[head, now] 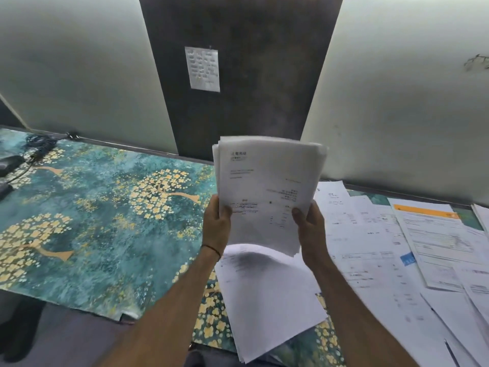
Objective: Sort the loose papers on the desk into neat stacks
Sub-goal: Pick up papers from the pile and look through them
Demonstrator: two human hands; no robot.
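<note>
I hold a sheaf of white printed papers [267, 186] upright above the desk, its edges roughly aligned. My left hand [217, 225] grips its lower left edge, thumb on the front sheet. My right hand [309, 226] grips the lower right edge the same way. Beneath the sheaf lies a small pile of white sheets [267, 295] near the desk's front edge. To the right, several loose printed papers [370, 245] are spread overlapping, one with an orange header band [426, 211].
A teal desk mat with yellow flower trees [105, 207] covers the desk's left half. A dark device with a coiled cord [10, 165] sits at the far left. A dark panel with a pinned note [203, 68] stands behind, between pale partitions.
</note>
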